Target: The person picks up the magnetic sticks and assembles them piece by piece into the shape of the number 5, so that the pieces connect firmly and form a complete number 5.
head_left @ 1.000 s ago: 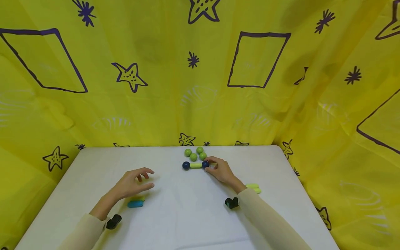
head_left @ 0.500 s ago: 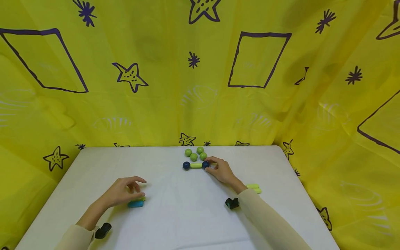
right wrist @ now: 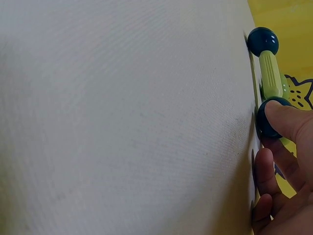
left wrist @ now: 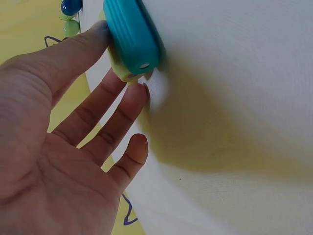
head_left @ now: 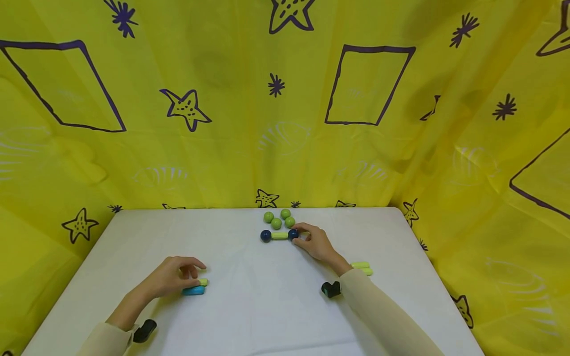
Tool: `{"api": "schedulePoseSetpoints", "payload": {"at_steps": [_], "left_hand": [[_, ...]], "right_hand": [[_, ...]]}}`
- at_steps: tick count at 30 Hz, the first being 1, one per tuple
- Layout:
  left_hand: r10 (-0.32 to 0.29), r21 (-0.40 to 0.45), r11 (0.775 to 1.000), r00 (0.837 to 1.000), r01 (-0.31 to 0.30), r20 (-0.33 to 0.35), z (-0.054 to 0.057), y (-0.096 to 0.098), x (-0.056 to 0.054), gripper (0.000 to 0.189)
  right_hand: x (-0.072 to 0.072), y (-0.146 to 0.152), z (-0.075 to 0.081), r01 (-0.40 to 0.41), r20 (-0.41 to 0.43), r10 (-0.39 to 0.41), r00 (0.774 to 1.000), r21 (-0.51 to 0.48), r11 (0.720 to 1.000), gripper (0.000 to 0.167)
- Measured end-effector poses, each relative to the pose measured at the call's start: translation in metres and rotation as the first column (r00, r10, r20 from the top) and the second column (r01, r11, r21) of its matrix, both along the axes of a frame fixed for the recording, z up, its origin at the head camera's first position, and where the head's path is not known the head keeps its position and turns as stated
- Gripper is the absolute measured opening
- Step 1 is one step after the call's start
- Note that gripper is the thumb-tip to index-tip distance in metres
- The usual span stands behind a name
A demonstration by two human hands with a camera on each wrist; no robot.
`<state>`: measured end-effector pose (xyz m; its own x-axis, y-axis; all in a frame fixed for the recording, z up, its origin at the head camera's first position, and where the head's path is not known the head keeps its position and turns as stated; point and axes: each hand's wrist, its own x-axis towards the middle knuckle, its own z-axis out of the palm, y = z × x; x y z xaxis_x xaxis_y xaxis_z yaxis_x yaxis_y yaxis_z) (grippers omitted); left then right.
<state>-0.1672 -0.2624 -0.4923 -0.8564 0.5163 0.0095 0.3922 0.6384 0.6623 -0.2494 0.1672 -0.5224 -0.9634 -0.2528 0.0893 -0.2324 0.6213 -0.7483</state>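
The left hand [head_left: 171, 277], fingers loosely parted, thumbs a yellow-green ridged stick [head_left: 203, 282] beside a turquoise ridged stick [head_left: 193, 291], lower left; the right hand [head_left: 315, 244] pinches the glossy dark-blue ball [head_left: 292, 234] ending a yellow-green bar [head_left: 279, 236], below frame centre.

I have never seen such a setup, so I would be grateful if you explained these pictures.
There is no robot: a person is working bare-handed. The wide picture comes from a camera worn on the head, each close one from a wrist camera. On the white table lie four green balls, two paired light sticks, and a blue stick beside a yellow-green stick. The right hand pinches a dark blue ball; a short bar links it to another blue ball. The left hand has its thumb at the yellow-green stick; whether it grips it is unclear.
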Motion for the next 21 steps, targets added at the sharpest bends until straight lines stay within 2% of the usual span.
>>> {"api": "schedulePoseSetpoints", "payload": {"at_steps": [7,13,21], "left_hand": [[-0.019,-0.029,0.999,0.999,0.018,-0.035,0.001,0.001,0.000,0.023],[-0.038,-0.055,0.998,0.999,0.036,-0.033,0.003,0.005,-0.002,0.023],[-0.060,-0.085,0.995,0.997,0.056,-0.045,0.007,0.012,-0.004,0.020]], "right_hand": [[0.000,0.000,0.000,-0.007,-0.007,0.007,1.000,-0.002,1.000,0.035],[0.000,0.001,-0.001,-0.018,-0.021,0.018,1.000,0.002,1.000,0.035],[-0.001,0.001,-0.001,-0.007,0.011,0.007,1.000,0.008,1.000,0.036]]}}
